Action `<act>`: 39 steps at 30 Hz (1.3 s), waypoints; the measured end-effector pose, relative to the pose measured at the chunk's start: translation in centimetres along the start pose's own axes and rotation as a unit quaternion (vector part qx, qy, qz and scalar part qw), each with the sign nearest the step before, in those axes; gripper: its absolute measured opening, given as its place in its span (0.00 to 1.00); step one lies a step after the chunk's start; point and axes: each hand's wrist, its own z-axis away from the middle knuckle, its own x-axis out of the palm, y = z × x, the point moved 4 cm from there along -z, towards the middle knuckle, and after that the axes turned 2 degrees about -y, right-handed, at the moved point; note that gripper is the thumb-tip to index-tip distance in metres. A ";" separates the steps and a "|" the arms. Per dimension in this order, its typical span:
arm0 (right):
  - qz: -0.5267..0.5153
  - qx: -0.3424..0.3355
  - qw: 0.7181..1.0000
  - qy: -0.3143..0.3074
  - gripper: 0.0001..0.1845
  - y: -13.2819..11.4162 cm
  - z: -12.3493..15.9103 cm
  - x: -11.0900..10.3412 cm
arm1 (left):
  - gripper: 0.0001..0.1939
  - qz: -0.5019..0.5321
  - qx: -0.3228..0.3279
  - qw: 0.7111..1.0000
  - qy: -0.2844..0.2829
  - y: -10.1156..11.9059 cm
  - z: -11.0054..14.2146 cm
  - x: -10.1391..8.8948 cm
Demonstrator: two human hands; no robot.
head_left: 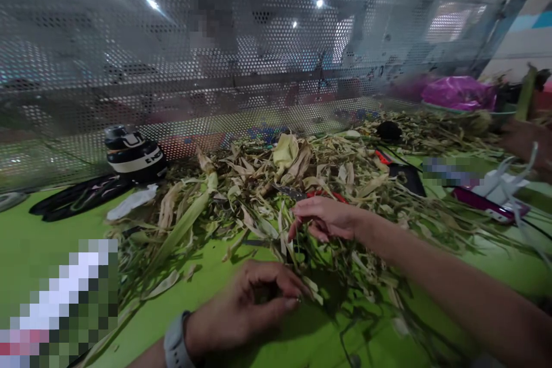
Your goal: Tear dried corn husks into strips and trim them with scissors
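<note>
My left hand [254, 305], with a pale watch strap at the wrist, is low over the green table [194, 293]. Its thumb and forefinger are pinched together; what lies between them is too small to name. Beyond it, my right hand [328, 218] hovers over the pile of dried corn husks [241, 184], fingers curled downward. A thin green strand runs by its fingertips, and I cannot tell whether it is gripped. Just behind that hand lie red-handled scissors [330, 194], partly hidden. A pale yellow husk [285, 152] stands up from the pile.
A black bottle [133, 155] stands at the left by a dark strap [77, 198] and a crumpled white tissue [131, 202]. Perforated metal [194, 69] closes off the back. At right are a purple bag [459, 93], a purple device [491, 205], white cables and another person's blurred hand [526, 141].
</note>
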 end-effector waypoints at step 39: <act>0.214 -0.121 0.969 0.036 0.16 -1.6 1.4 2.5 | 0.08 -0.598 0.008 0.777 0.195 -0.4 0.1 -2.9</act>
